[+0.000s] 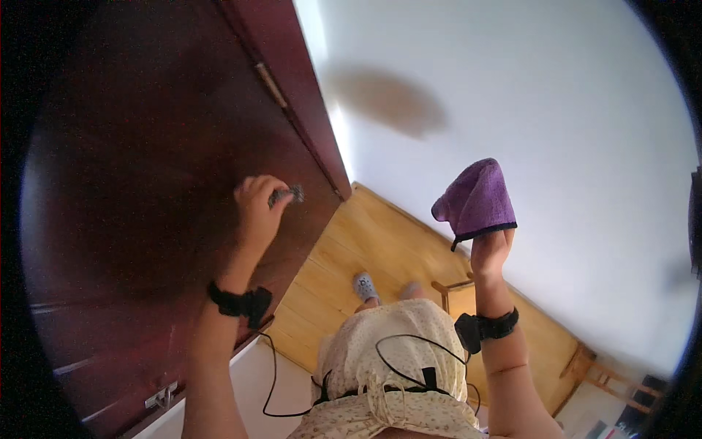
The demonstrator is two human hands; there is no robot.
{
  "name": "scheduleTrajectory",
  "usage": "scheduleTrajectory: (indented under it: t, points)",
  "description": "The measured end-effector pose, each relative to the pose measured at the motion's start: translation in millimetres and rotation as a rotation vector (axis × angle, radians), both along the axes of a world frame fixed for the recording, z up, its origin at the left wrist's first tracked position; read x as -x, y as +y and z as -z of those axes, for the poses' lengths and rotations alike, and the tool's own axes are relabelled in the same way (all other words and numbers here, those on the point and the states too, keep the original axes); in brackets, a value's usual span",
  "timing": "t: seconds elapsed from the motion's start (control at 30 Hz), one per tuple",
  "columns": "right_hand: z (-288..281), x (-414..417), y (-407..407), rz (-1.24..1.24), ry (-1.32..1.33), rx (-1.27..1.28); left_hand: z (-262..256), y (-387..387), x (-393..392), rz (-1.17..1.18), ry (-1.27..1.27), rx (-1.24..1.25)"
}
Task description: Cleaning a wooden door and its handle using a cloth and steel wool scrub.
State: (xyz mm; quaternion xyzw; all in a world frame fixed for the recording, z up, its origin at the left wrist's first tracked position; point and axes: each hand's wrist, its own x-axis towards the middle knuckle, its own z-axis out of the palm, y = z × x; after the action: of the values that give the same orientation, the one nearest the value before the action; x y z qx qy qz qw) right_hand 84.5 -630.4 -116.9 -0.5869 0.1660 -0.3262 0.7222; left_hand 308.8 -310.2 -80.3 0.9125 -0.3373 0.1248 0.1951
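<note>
My left hand (256, 206) is at the face of a dark red wooden door (142, 164), its fingers closed on a small grey wad (296, 193). That wad looks like steel wool, and most of it is hidden by my fingers. Out to the right, my right hand (490, 249) is raised in front of a white wall (576, 164). A purple cloth (482, 197) with black edging is draped over its fingers, so how they grip it is hidden. The cloth appears apart from the wall.
The door meets its frame (285, 49) along a hinge (271, 85). A metal latch (162, 395) sits at lower left. Wood-plank flooring (329, 274) lies under my feet. Wooden furniture (455, 288) stands by my right arm. Black cables (272, 378) hang around my waist and wrists.
</note>
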Motion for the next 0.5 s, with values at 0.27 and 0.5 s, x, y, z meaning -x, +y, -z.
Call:
scheduleTrajectory:
  t: [0.27, 0.5]
  points:
    - [-44, -8, 13, -0.222, 0.007, -0.269, -7, -5, 99, -0.041, 1.647, 1.656]
    - [-86, -20, 18, -0.260, -0.131, -0.397, -37, -53, 74, 0.179, 1.919, 1.725]
